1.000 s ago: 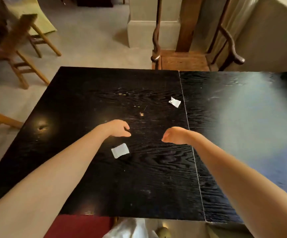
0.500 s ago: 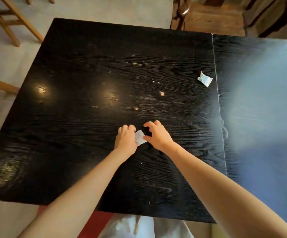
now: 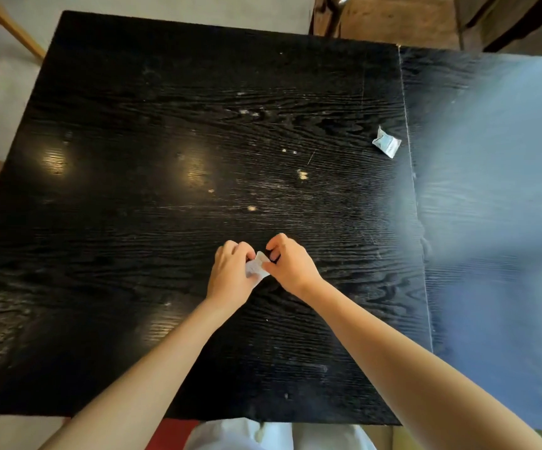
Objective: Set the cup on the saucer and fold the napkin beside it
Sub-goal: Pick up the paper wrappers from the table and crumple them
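While pinched, one napkin [image 3: 256,267], two hands

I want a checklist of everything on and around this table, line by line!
Surface: black wood table, scratched, with pale crumbs and light glare; a seam splits off the right part.
Job's things: small white napkin pinched between both hands near the table's middle; no cup or saucer seen.
Clutter: crumpled white packet lying by the seam, far right of the hands.
Grippers: left hand and right hand both closed on the napkin.
Cables: nothing seen.
Surroundings: wooden chair behind the table, pale wooden legs at upper left, light floor.
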Motion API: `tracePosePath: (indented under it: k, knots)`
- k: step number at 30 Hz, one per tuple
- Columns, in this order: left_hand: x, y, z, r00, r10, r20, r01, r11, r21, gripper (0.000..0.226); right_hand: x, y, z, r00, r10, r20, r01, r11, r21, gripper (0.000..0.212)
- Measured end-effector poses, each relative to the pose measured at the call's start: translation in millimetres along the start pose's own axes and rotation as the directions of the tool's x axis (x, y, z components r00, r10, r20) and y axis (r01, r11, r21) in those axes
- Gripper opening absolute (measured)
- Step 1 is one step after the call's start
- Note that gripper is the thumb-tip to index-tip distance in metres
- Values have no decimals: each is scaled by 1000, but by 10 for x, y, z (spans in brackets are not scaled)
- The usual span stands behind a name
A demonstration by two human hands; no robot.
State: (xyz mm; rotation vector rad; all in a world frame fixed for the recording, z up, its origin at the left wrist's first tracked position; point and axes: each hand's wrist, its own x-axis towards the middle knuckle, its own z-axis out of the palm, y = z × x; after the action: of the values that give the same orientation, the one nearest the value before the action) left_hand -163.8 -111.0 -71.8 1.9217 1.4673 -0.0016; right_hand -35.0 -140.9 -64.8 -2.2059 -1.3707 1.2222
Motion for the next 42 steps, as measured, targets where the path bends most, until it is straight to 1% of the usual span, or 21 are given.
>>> tracePosePath:
  k: [2,4,7,9,10,12,13,15,17,18,20,22,24,26,27,30,32,34,36,40,42]
  knots:
    - [-9,2,-26,999,26,-19,-28,997,-77,16,-15,-5,-51,1000,9,29,-11,999,46,21]
    - [-1,21,-66,999,47,-5,-47,984,-174,18,-16,-8,-154,999,-2,49,-2,998,69,17]
    - [23,127,-130,993,112,34,-97,952,-290,29,3,-9,-368,997,13,80,-24,991,134,5]
    - [42,240,-146,981,185,56,-162,944,-287,44,30,-25,-540,991,82,106,-103,972,212,18]
    - [56,306,-149,974,216,69,-190,943,-273,52,45,-36,-631,985,120,126,-150,954,261,20]
    - [100,456,-132,956,284,78,-258,936,-240,64,58,-65,-818,973,163,165,-211,917,339,12]
    - [119,538,-112,949,307,74,-283,931,-232,65,45,-88,-909,971,165,175,-220,903,368,10]
    - [157,709,-65,954,295,52,-269,920,-286,57,39,-73,-1068,977,116,179,-180,899,400,15]
    - [212,866,-11,977,209,36,-174,886,-430,49,51,-27,-1251,983,88,162,-148,901,408,20]
    - [247,944,11,988,149,44,-103,841,-530,46,95,31,-1361,987,94,130,-139,903,407,20]
    - [328,1087,45,996,38,83,36,676,-736,40,251,220,-1607,990,139,13,-133,909,396,22]
    - [392,1210,76,990,-44,134,138,508,-850,36,496,494,-1862,969,202,-143,-159,951,266,26]
    - [449,1327,116,982,-64,179,190,389,-902,34,767,801,-2111,923,260,-283,-236,965,115,30]
    - [515,1429,175,972,-73,222,234,303,-924,33,1011,1057,-2289,880,289,-378,-303,953,23,24]
    - [550,1483,210,966,-85,244,258,260,-931,32,1119,1142,-2349,869,290,-400,-318,948,-3,24]
    - [664,1647,311,937,-118,327,341,122,-932,25,1355,1262,-2405,893,253,-372,-304,949,-84,44]
    - [716,1724,362,923,-117,367,376,61,-925,27,1466,1305,-2378,902,203,-381,-266,956,-121,49]
    - [756,1767,395,911,-116,397,401,21,-916,34,1581,1328,-2371,895,193,-402,-255,961,-106,42]
    - [785,1791,423,906,-125,405,408,2,-913,40,1644,1349,-2351,896,209,-392,-255,964,-69,37]
    - [797,1863,447,903,-129,410,411,-22,-911,45,1586,1377,-2299,896,177,-407,-158,984,80,32]
    - [782,1909,448,904,-115,412,411,-31,-911,46,1454,1375,-2293,900,186,-393,-95,966,240,27]
